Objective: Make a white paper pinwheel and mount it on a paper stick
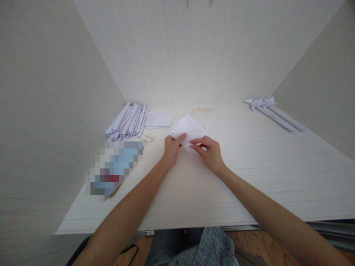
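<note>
A folded white sheet of paper (188, 125), diamond-shaped with a crease down its middle, is held between my two hands over the table. My left hand (173, 147) grips its lower left side, the thumb lying on top and the fingers hidden beneath. At the lower right edge, my right hand (209, 149) pinches the paper between thumb and fingers. A small pointed flap hangs at the paper's lower tip.
Rolled paper tubes (129, 120) lie in a pile at the back left, beside flat paper squares (158, 120) and small whitish pieces (148, 139). A pixelated object (118, 168) lies front left. Folded paper pinwheel shapes (262, 103) and two tubes (277, 118) lie back right. Walls enclose three sides.
</note>
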The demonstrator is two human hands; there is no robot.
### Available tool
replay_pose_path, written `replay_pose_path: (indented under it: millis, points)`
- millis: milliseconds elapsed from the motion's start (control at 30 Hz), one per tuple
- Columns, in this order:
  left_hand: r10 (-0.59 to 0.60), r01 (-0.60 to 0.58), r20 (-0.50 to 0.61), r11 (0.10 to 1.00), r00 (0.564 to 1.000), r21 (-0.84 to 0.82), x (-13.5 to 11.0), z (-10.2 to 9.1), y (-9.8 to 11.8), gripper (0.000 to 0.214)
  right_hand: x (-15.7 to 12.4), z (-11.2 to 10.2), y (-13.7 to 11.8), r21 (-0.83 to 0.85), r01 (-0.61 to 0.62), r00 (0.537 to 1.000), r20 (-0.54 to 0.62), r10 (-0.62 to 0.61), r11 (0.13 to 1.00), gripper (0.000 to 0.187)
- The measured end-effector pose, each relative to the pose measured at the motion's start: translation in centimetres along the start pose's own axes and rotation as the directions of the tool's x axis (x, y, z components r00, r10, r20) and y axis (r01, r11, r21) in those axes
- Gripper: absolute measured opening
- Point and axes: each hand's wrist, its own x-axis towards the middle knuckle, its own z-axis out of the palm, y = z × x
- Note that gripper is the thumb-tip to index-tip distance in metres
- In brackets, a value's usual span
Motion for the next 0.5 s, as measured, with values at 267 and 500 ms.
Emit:
replay_pose_path:
  millis: [267, 500]
  points:
    - [0.003, -0.01, 0.073, 0.995, 0.997, 0.104, -0.4, 0.1, -0.1, 0.023, 0.6, 0.1, 0.9, 0.143, -0.172, 0.977, -0.105, 0.188, 0.975, 0.016]
    - [0.014, -0.026, 0.094, 0.992, 0.995, 0.127, -0.4, -0.1, -0.2, 0.021, 0.7, 0.0, 1.3, 0.128, -0.16, 0.977, -0.118, 0.175, 0.979, 0.014]
